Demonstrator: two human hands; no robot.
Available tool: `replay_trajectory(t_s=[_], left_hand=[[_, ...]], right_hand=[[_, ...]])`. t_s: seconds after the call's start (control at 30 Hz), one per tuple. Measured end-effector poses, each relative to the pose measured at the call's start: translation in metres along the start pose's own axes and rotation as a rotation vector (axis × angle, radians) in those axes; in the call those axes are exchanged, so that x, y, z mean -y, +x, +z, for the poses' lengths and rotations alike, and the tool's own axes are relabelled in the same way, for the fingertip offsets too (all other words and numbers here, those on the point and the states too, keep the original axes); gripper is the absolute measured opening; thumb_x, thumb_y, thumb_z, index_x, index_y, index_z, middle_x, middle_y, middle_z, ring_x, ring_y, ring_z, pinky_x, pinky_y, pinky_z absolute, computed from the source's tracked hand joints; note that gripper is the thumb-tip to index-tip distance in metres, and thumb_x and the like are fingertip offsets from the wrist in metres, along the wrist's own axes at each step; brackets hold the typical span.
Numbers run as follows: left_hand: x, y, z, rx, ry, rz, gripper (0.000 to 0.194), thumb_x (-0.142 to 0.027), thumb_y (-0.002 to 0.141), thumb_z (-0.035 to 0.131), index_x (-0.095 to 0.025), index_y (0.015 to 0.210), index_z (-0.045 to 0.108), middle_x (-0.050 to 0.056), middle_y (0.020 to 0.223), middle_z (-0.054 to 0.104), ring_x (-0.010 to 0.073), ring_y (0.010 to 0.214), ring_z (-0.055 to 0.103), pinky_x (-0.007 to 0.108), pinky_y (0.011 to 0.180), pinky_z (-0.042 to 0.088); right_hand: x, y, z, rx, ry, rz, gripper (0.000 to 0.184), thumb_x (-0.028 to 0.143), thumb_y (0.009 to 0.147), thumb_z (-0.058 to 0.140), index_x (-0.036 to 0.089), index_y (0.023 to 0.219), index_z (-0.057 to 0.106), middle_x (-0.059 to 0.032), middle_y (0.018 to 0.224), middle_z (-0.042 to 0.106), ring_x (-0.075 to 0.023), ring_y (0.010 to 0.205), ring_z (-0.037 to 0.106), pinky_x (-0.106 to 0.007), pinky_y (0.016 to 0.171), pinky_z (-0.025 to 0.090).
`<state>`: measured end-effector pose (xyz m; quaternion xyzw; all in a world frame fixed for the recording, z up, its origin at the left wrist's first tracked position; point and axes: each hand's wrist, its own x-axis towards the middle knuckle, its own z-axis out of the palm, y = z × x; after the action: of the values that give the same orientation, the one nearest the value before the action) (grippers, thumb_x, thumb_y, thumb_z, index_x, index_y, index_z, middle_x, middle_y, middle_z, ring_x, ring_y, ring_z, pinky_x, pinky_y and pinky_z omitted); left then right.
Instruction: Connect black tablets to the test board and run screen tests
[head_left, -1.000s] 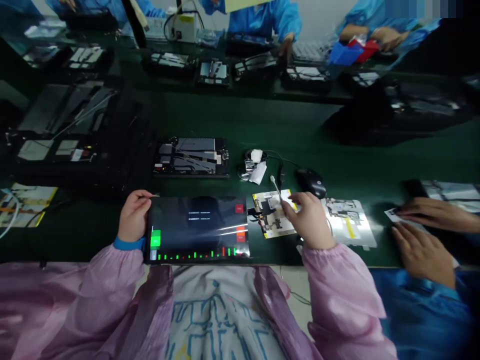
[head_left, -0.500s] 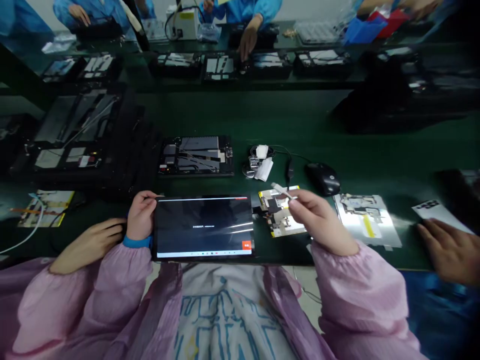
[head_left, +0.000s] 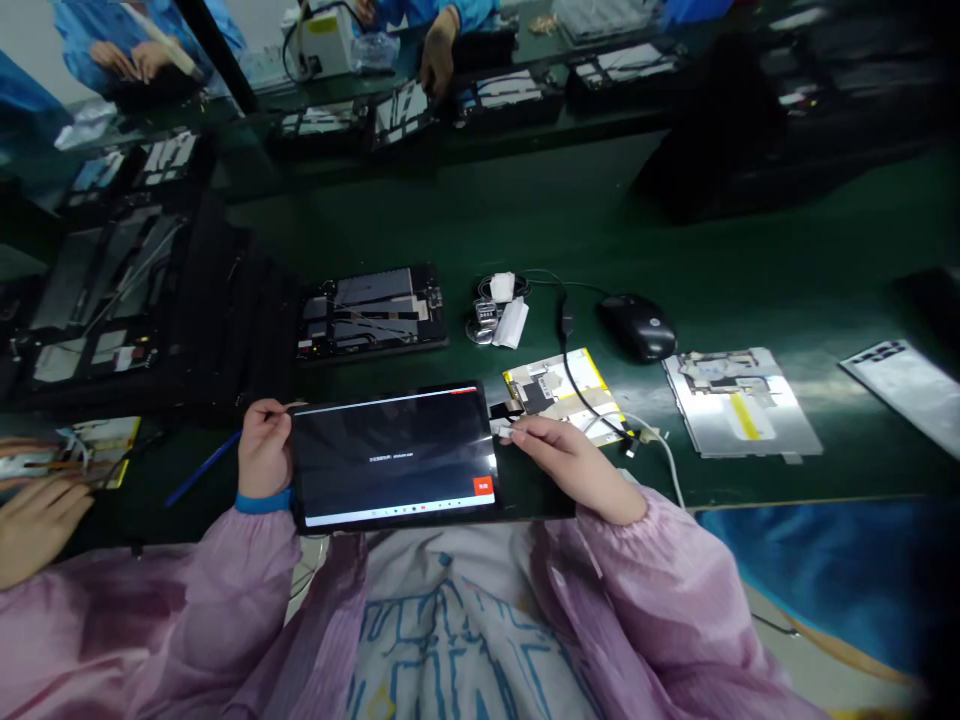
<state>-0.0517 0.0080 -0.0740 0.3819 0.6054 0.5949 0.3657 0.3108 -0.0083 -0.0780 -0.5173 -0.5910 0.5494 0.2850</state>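
Over the table's near edge, the left hand grasps the screen (lit, mostly dark) by its left side; the right hand pinches a white plug at the screen's right side.

From here I see the left hand holding the lit screen at nine o'clock and the right hand pinching a white connector at its three o'clock (contact's too small for me to tell); a black mouse lies toward two o'clock.
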Motion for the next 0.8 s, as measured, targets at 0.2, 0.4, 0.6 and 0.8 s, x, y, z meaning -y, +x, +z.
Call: replay_trajectory(t_s=[0.2,0.4,0.6,0.8], left_hand=[[-0.0014,0.0015,0.0015,-0.002,0.104,0.044,0.035,-0.035,0.062,0.071,-0.023,0.081,0.044,-0.004,0.062,0.061,0.0130,0.049,0.057,0.025,0.048,0.045],[-0.0020,0.0008,0.0014,0.014,0.114,0.037,0.036,-0.037,0.063,0.070,-0.023,0.082,0.042,-0.002,0.068,0.065,0.0165,0.058,0.063,0.029,0.056,0.049],[-0.0007,0.0001,0.0020,-0.032,0.114,0.037,0.037,-0.037,0.063,0.071,-0.023,0.081,0.042,0.000,0.078,0.068,0.0168,0.063,0.065,0.029,0.059,0.051],[0.0007,-0.0030,0.0047,-0.044,0.140,0.104,0.030,-0.035,0.069,0.067,-0.023,0.081,0.042,0.000,0.080,0.068,0.0161,0.069,0.065,0.030,0.069,0.053]], right_hand=[[-0.0029,0.0026,-0.0019,0.041,0.075,0.041,0.035,0.048,0.085,0.050,0.018,0.076,0.065,-0.0033,0.077,0.065,-0.0167,0.076,0.059,-0.029,0.071,0.044],[-0.0061,0.0046,-0.0040,0.113,0.054,0.029,0.032,0.044,0.085,0.049,0.017,0.076,0.064,-0.0030,0.076,0.066,-0.0171,0.075,0.060,-0.029,0.072,0.044],[-0.0089,0.0061,-0.0011,0.154,-0.036,-0.020,0.030,0.039,0.088,0.043,0.018,0.078,0.062,-0.0038,0.079,0.065,-0.0181,0.078,0.060,-0.031,0.075,0.043],[-0.0058,0.0085,0.0002,0.185,-0.184,-0.033,0.028,0.037,0.090,0.039,0.020,0.074,0.055,-0.0034,0.075,0.062,-0.0182,0.075,0.058,-0.031,0.071,0.042]])
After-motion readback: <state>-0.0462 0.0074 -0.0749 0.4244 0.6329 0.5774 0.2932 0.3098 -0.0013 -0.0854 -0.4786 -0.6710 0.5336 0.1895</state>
